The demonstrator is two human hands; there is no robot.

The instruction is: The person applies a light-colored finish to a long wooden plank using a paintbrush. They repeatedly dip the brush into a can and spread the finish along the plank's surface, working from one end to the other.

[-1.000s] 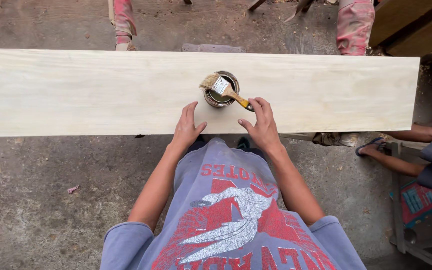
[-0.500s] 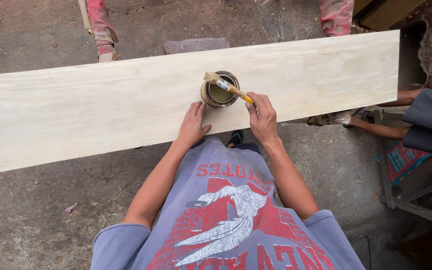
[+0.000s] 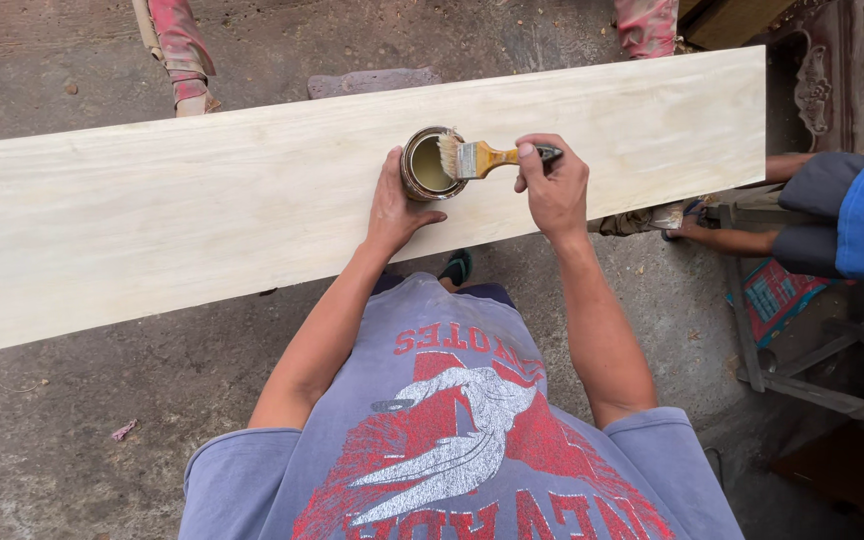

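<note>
Above can (image 3: pixel 428 165), brush (image 3: pixel 477 158) now lifted.

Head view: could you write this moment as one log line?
left hand: steadies open tin can | right hand: holds paintbrush, bristles over can | can stands on pale wooden plank

Both bare arms reach forward from short sleeves, elbows bent and forearms angling slightly inward. The left hand (image 3: pixel 394 205) lies palm-down, thumb spread to the right, fingers curved forward — relaxed, gripping nothing. The right hand (image 3: pixel 550 186) is closed in a loose fist, knuckles up — thumb and fingers pinched tight, wrist nearly straight.
</note>
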